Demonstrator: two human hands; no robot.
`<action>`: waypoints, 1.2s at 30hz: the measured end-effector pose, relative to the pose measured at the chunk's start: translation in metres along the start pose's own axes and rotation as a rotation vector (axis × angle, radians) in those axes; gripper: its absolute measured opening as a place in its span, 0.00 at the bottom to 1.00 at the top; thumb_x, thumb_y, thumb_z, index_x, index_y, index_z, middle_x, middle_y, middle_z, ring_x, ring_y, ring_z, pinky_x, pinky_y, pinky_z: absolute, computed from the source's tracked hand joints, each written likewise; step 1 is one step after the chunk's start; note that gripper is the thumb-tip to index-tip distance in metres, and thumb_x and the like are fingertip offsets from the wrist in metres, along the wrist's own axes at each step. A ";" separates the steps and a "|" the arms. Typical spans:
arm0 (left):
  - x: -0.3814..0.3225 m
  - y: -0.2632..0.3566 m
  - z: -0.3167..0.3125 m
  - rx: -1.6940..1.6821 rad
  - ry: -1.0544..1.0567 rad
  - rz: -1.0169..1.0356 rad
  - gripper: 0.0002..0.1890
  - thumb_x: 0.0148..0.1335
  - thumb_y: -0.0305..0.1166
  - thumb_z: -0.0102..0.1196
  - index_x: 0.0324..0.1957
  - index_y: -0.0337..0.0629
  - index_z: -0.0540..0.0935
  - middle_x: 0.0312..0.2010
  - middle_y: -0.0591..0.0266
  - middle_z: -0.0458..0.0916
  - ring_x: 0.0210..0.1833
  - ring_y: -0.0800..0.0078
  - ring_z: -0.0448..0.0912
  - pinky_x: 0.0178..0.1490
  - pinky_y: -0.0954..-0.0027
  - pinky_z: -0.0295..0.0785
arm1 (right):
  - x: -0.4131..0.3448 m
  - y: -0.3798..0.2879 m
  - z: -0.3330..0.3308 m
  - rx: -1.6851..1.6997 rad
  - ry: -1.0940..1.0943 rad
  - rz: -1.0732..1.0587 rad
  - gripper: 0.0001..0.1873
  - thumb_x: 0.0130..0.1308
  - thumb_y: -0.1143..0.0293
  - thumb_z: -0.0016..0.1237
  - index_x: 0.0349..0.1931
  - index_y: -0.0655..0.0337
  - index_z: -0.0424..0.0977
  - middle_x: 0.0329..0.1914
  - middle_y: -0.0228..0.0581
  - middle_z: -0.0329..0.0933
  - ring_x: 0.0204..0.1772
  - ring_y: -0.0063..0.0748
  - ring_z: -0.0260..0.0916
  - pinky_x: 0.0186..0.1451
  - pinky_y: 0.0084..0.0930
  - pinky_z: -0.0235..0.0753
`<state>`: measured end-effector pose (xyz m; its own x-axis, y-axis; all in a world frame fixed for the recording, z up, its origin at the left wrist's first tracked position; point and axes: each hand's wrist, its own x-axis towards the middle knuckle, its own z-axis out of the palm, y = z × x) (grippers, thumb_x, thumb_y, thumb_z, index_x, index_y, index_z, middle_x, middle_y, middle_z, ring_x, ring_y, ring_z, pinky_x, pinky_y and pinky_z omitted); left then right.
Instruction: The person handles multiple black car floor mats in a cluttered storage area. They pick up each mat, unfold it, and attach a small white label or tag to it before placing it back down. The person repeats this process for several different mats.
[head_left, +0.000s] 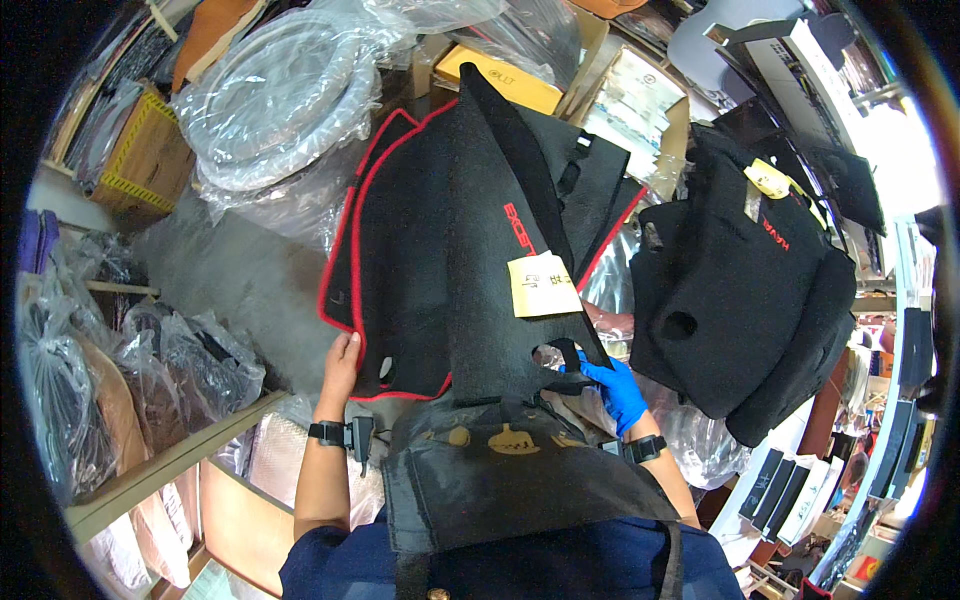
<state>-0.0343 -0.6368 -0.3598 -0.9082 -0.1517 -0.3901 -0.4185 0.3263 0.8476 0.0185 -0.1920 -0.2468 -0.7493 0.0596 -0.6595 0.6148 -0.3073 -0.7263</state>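
Note:
My bare left hand (341, 367) grips the left edge of a black car dashboard mat (405, 255) with red trim. My right hand (615, 390), in a blue glove, holds the mat's lower right part beside a cut-out hole. Red lettering and a yellow paper note (544, 285) with handwriting are on the smooth black section. The mat is partly folded, with layers spread beyond both sides. My fingers under the mat's edges are partly hidden.
Another black mat (735, 300) lies at the right. Plastic-wrapped rings (277, 97) and a yellow box (499, 79) are beyond. Bagged goods (187, 360) fill a shelf at left, with its rail (176, 465) near my left forearm. Several dark boxes (780, 487) stand lower right.

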 end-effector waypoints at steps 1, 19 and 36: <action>-0.001 -0.011 -0.007 -0.016 0.063 -0.037 0.20 0.65 0.42 0.51 0.47 0.32 0.76 0.40 0.51 0.80 0.45 0.64 0.76 0.52 0.67 0.67 | -0.001 -0.008 0.010 -0.050 -0.027 0.022 0.20 0.59 0.75 0.51 0.54 0.66 0.72 0.49 0.37 0.77 0.49 0.30 0.74 0.53 0.26 0.73; -0.027 -0.048 -0.030 -0.492 -0.025 -0.352 0.13 0.63 0.34 0.54 0.43 0.33 0.79 0.37 0.63 0.82 0.38 0.76 0.77 0.43 0.74 0.69 | 0.026 -0.036 0.125 -0.431 -0.652 0.244 0.25 0.62 0.74 0.51 0.61 0.63 0.66 0.54 0.39 0.75 0.55 0.28 0.71 0.58 0.23 0.69; -0.025 -0.095 -0.035 -0.494 -0.047 -0.297 0.19 0.52 0.26 0.53 0.49 0.34 0.77 0.44 0.60 0.80 0.47 0.67 0.76 0.54 0.67 0.67 | 0.010 0.011 0.007 0.172 0.031 0.075 0.15 0.66 0.71 0.42 0.47 0.74 0.73 0.44 0.51 0.78 0.45 0.36 0.77 0.51 0.25 0.77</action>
<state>0.0288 -0.6963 -0.4184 -0.7558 -0.1250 -0.6427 -0.6154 -0.1996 0.7625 0.0164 -0.2018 -0.2597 -0.6934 0.0586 -0.7182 0.6156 -0.4698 -0.6327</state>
